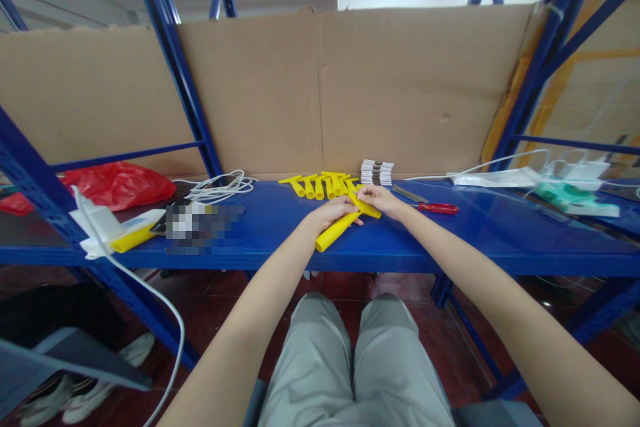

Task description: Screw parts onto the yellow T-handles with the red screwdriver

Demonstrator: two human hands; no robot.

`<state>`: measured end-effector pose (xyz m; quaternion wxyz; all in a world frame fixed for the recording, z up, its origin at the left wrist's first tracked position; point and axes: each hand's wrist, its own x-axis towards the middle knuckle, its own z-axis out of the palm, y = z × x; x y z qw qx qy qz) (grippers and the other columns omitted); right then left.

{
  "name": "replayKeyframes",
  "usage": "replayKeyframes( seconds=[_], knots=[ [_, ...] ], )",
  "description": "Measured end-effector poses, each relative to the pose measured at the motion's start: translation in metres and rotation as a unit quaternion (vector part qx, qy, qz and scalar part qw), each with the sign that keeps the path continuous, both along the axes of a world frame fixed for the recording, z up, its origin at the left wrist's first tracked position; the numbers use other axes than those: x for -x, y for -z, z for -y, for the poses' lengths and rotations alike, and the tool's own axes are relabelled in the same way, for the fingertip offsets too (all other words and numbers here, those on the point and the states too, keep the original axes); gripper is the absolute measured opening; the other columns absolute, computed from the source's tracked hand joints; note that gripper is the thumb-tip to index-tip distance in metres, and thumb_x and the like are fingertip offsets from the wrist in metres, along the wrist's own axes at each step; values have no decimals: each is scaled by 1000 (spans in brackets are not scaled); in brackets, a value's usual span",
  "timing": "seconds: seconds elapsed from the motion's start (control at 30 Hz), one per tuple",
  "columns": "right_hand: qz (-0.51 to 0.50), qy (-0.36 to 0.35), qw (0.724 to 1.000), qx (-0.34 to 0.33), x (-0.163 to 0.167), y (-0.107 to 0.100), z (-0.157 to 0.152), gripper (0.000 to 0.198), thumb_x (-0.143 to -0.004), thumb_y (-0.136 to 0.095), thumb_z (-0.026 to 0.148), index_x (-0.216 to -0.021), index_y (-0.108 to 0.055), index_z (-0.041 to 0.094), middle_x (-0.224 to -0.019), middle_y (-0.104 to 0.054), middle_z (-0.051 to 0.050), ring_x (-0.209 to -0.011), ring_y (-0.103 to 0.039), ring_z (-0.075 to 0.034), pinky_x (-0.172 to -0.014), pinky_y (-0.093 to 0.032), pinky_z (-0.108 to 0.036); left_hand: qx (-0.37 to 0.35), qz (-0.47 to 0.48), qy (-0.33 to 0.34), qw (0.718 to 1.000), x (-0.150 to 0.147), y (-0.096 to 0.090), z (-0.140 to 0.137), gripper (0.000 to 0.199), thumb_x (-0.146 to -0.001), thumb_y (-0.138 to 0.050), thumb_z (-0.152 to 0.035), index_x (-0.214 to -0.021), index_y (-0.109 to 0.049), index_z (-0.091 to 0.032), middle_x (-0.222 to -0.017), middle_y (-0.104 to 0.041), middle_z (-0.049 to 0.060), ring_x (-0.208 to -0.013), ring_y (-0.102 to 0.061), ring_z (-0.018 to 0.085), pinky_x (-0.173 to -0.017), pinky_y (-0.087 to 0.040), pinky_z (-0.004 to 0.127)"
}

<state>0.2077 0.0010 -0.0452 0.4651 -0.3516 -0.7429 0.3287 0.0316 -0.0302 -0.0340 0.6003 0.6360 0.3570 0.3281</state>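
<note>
A yellow T-shaped plastic piece point(338, 232) with a long tubular handle lies slanted across the blue shelf, its round end towards the front edge. My left hand point(334, 211) is closed around the handle near the crossbar. Above the crossbar, my right hand point(379, 199) has its fingertips pinched together; what is between them is too small to make out. Just beyond my hands stands a row of several similar yellow T-shaped pieces point(320, 187). Behind my right hand is a stack of small white pieces point(377, 172) with dark middles.
Right of my hands lie a red-handled screwdriver point(440, 208) and a flat metal strip point(407, 193). A coiled white cable point(225, 187) and red plastic bag point(120, 187) are to the left. Cardboard point(320, 93) walls off the back; blue posts point(180, 67) rise at the sides.
</note>
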Motion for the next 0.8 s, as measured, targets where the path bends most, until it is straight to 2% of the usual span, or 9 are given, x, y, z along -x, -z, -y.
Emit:
replayKeyframes(
  seconds=[0.27,0.43,0.63,0.8],
  knots=[
    [-1,-15,999,35,1,-1,4,24,-66,-68,40,-68,-56,20,-71,-55,3,-71,-51,-14,-75,-44,-30,10,14,12,1000,0,-1,-1,12,-81,-53,-3,-83,-49,-14,-74,-61,2,-59,-67,14,-76,-54,34],
    [24,4,999,23,0,-2,4,22,-67,-65,40,-68,-55,20,-71,-55,2,-72,-52,-14,-76,-44,-31,7,-1,0,1000,0,-1,-2,11,-82,-54,-5,-86,-49,-14,-76,-62,2,-60,-67,14,-77,-54,34],
    [48,35,998,-19,1,-1,2,20,-69,-64,37,-68,-54,20,-73,-57,1,-75,-53,-15,-80,-44,-34,13,-5,-5,1000,-1,-1,0,12,-81,-55,-5,-83,-48,-14,-71,-61,1,-57,-67,14,-65,-53,28],
    [20,25,999,-6,2,3,0,21,-66,-67,36,-72,-53,21,-72,-56,2,-71,-53,-14,-76,-46,-33,5,-11,-7,1000,-2,0,1,12,-81,-54,-5,-80,-48,-15,-65,-60,0,-55,-66,14,-56,-51,23]
  ],
)
